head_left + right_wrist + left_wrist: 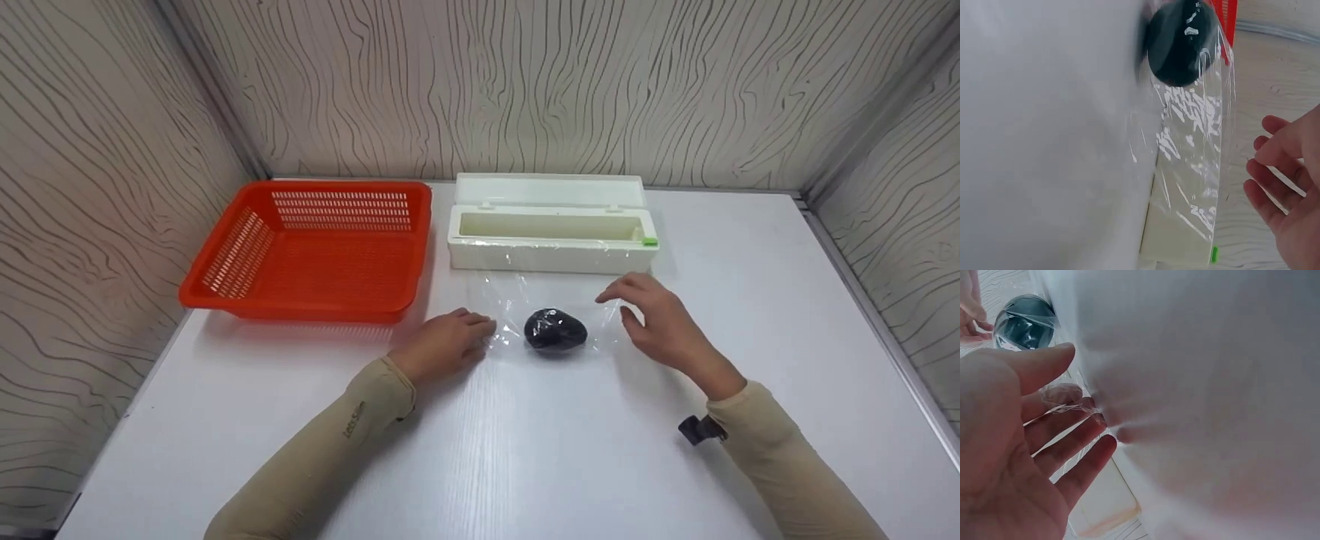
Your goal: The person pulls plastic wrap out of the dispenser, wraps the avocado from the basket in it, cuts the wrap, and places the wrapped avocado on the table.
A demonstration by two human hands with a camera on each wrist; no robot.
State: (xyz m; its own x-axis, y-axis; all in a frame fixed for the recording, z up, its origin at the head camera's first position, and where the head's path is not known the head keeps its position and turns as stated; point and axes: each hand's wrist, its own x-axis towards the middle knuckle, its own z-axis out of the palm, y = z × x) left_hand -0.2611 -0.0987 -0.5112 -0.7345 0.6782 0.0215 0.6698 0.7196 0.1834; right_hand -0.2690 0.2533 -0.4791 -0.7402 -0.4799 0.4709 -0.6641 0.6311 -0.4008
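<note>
A dark, glossy, egg-shaped object (555,330) lies on the white table under clear plastic wrap (504,300). The wrap stretches from the front of a white dispenser box (551,257) whose lid stands raised. My left hand (448,345) rests at the left edge of the wrap; in the left wrist view its fingers are extended, and their tips touch the table with crumpled film at them. To the right of the object, my right hand (664,326) is raised beside the film with loosely bent fingers. The right wrist view shows that hand (1292,174) apart from the wrap (1190,132).
A red plastic basket (304,307) with slotted sides stands at the back left. A small green piece (649,241) sits at the right end of the dispenser's slot. Wood-patterned panels (525,90) enclose the back and sides of the table.
</note>
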